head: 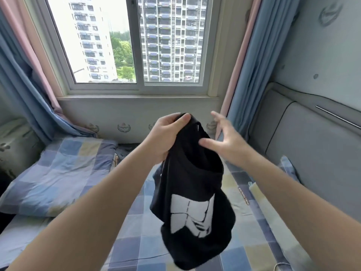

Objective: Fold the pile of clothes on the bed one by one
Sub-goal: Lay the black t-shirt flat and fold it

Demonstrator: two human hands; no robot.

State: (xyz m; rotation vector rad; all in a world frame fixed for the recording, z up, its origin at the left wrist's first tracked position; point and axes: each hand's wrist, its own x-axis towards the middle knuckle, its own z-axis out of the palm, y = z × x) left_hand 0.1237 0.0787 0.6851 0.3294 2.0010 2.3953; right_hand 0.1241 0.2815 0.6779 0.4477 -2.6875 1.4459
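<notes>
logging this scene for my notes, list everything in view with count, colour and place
garment: one, black with white print, held in the air above the bed
bed sheet: one, blue, grey and yellow checks, across the bed
pillow: one, same checks, left side of the bed
window: one, white frame, far wall
curtains: two, blue with pink, either side of the window
headboard: one, grey padded, right
left hand: one, grips the garment's top
right hand: one, fingers spread, thumb at the cloth
</notes>
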